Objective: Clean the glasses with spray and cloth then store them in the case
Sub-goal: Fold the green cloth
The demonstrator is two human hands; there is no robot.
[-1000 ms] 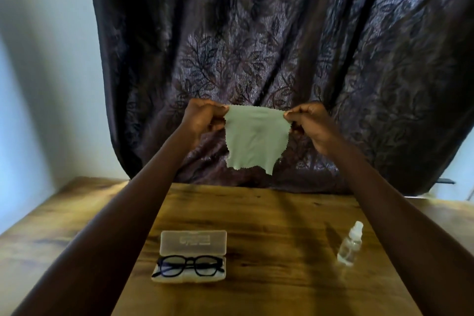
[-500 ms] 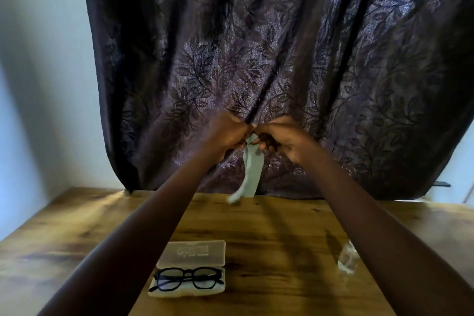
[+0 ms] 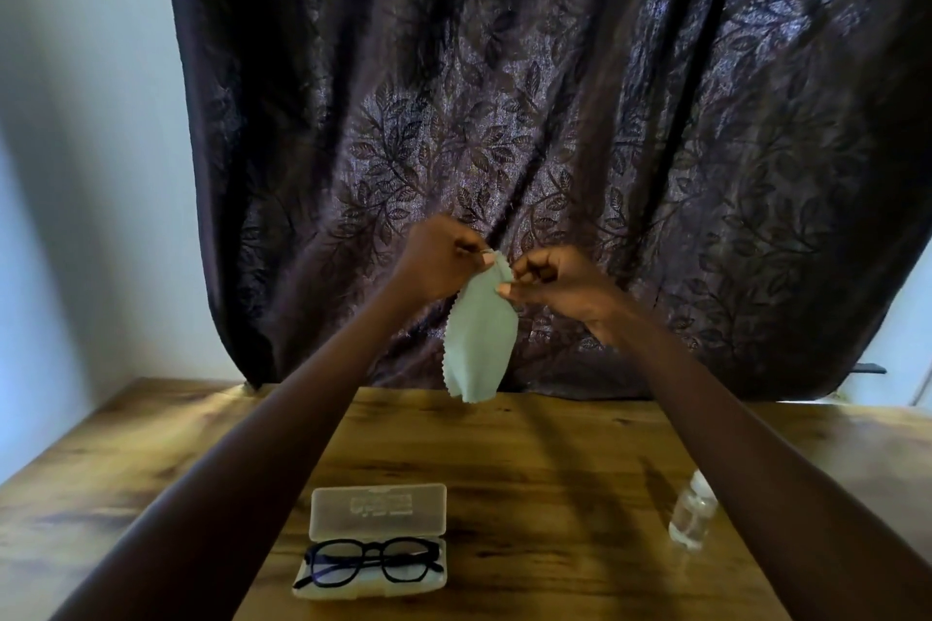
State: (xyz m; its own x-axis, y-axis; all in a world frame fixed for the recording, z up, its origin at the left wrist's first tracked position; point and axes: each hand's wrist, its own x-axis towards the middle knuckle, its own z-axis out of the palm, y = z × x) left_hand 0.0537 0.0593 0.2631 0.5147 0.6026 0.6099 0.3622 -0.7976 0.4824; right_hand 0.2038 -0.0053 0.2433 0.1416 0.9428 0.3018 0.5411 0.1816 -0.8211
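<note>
Both hands are raised above the far part of the wooden table [image 3: 555,464], close together in front of the dark leaf-patterned curtain [image 3: 555,116]. The left hand [image 3: 439,260] pinches the top edge of the pale green cloth [image 3: 481,343] between thumb and fingers, and the right hand [image 3: 549,282] pinches the same top edge just beside it — so the cloth hangs down loosely between them, its lower tip above the table's far edge and not touching the wood. On the table's near part lies the open translucent case [image 3: 378,504], lid folded back flat, with the black-framed glasses [image 3: 370,562] resting in its lower half, arms folded. Well to the right of the case on the table stands the small clear spray bottle [image 3: 691,517], upright, partly hidden by the right forearm.
</note>
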